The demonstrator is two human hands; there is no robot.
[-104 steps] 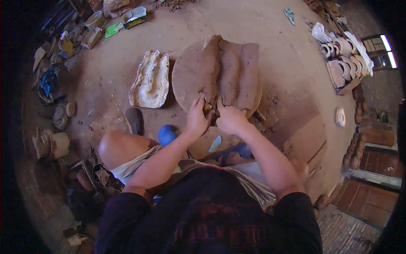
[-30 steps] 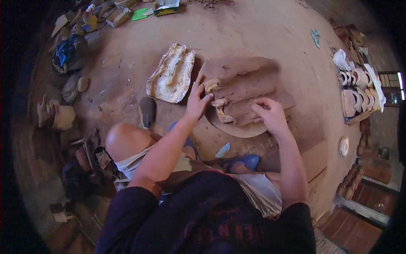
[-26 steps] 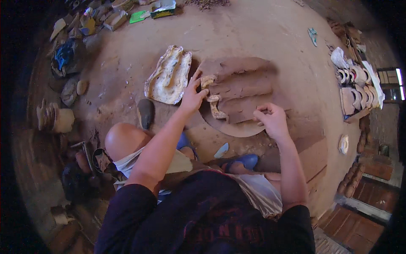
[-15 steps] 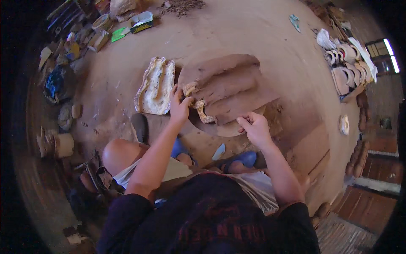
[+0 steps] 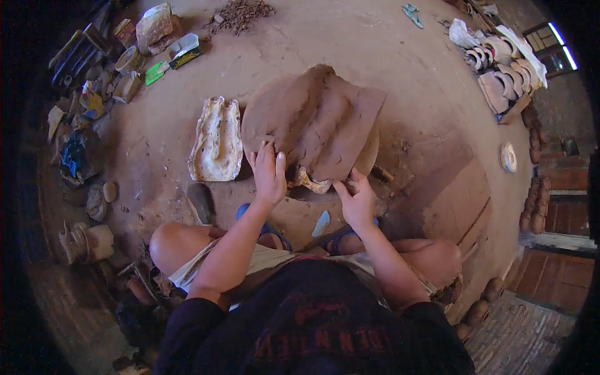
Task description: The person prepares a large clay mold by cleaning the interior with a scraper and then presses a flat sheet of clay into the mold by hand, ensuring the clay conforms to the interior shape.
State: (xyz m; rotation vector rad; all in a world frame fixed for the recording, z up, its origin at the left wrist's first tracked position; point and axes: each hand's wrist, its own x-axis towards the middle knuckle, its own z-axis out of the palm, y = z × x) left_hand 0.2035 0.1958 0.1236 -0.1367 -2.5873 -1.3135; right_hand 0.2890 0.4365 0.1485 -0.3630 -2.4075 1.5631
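A brown clay sheet (image 5: pixel 340 128) drapes in long ridges over a pale mold (image 5: pixel 314 183), whose near end shows below its edge. Both rest on a round board (image 5: pixel 374 147). My left hand (image 5: pixel 270 178) lies at the sheet's near left edge, fingers stretched out and fingertips on the clay. At the near right corner, my right hand (image 5: pixel 358 200) pinches the sheet's edge between thumb and fingers. To the left of the board lies a second, hollow mold (image 5: pixel 215 147), cream with a rough rim and a curved groove inside.
A dark, rounded stone-like piece (image 5: pixel 200 203) and a pale blue shard (image 5: pixel 321 223) lie near my feet. Clay crumbs (image 5: pixel 240 15) are heaped at the far side. Curved molds (image 5: pixel 506 81) stand stacked at the far right; assorted containers and scraps (image 5: pixel 94 103) crowd the left.
The clay sheet has turned and now covers more of the mold's near end. My left hand has gone from the mold to the clay edge; my right hand has moved slightly left and nearer.
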